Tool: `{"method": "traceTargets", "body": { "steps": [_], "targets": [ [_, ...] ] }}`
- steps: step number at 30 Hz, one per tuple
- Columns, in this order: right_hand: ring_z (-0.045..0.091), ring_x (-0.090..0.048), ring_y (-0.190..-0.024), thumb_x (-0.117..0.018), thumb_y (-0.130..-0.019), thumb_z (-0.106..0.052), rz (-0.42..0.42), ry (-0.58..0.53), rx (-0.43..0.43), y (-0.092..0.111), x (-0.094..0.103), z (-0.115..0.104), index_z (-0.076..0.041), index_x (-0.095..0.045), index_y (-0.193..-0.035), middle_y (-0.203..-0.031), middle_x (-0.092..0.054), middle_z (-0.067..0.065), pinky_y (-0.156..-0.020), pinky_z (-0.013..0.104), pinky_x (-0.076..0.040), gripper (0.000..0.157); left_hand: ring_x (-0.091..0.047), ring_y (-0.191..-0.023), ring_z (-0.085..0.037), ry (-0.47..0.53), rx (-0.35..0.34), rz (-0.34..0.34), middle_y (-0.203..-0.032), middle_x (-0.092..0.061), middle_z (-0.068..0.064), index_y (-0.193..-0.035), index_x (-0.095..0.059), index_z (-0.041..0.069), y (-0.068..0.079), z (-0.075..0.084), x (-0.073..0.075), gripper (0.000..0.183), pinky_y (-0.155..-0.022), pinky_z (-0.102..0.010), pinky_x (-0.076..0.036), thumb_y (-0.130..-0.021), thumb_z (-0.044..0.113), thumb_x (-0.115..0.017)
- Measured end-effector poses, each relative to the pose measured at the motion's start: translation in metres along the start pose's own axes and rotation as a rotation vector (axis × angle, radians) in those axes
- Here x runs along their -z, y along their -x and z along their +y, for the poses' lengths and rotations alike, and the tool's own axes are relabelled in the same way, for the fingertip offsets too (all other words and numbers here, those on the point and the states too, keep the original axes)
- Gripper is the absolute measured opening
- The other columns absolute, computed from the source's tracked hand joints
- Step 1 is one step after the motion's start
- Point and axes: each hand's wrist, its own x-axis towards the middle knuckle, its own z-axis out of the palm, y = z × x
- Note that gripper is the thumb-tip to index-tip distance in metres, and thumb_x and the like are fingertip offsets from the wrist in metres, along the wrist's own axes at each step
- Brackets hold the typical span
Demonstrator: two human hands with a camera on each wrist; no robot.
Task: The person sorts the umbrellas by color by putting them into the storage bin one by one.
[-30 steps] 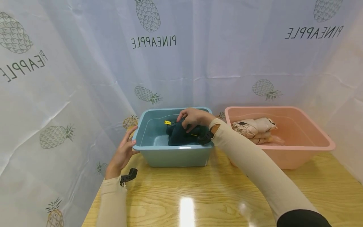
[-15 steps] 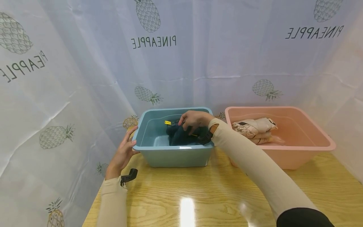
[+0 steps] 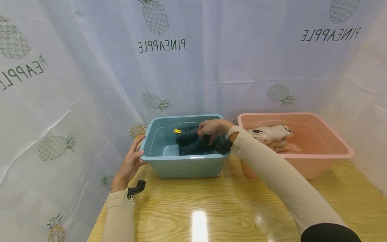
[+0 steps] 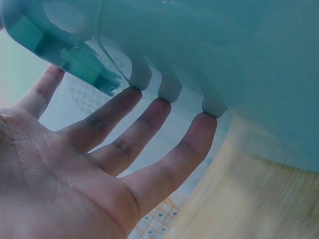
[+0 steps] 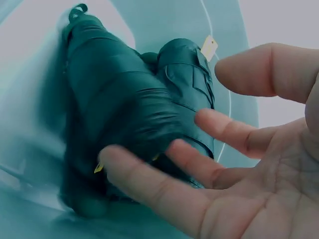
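Dark folded umbrellas (image 5: 119, 79) lie side by side in the blue bin (image 3: 184, 167), their fabric rolled up. One has a small cord loop at its end, and another (image 5: 184, 64) carries a yellow tag (image 3: 177, 131). Above them, inside the bin, my right hand (image 3: 211, 129) has its fingers spread and loosely bent. In the right wrist view, nothing lies between thumb and fingers, and the fingertips overlap the near end of an umbrella. My left hand (image 3: 130, 164) steadies the bin at its left end, straight fingertips (image 4: 162, 107) touching the outer wall.
A pink bin (image 3: 314, 157) stands to the right, with beige patterned folded fabric bundles (image 3: 273, 134) in its left half. Both bins rest on a wooden table (image 3: 169, 208). Behind them hangs a pineapple-print curtain (image 3: 196, 67).
The dark umbrella beneath my right hand has settled lower in the blue bin, and the hand has drawn off it to the right. My left hand stays in place at the bin.
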Motion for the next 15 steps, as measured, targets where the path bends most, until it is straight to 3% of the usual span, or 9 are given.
{"method": "traceTargets", "body": {
  "steps": [4,15],
  "targets": [
    [0.052,-0.053,-0.130,-0.049,-0.105,-0.017,-0.019,-0.018,-0.006,0.005,0.004,0.002,-0.002,-0.041,-0.149,-0.157,-0.038,0.019,-0.097,0.050,-0.056,0.048,-0.053,-0.136,-0.019,-0.003,0.001,-0.002,-0.168,-0.014,-0.023,-0.165,-0.014,0.025,0.000,0.000,0.001,0.063,-0.095,-0.042,-0.053,-0.108,0.021,-0.038],
    [0.046,-0.052,-0.134,-0.046,-0.108,-0.024,-0.004,-0.025,0.055,0.025,0.012,0.002,-0.005,-0.041,-0.151,-0.156,-0.040,0.018,-0.105,0.056,-0.049,0.047,-0.051,-0.138,-0.022,-0.008,0.001,-0.006,-0.169,-0.012,-0.022,-0.165,-0.013,0.025,0.000,0.000,0.002,0.063,-0.097,-0.047,-0.051,-0.108,0.022,-0.039]
  ]
}}
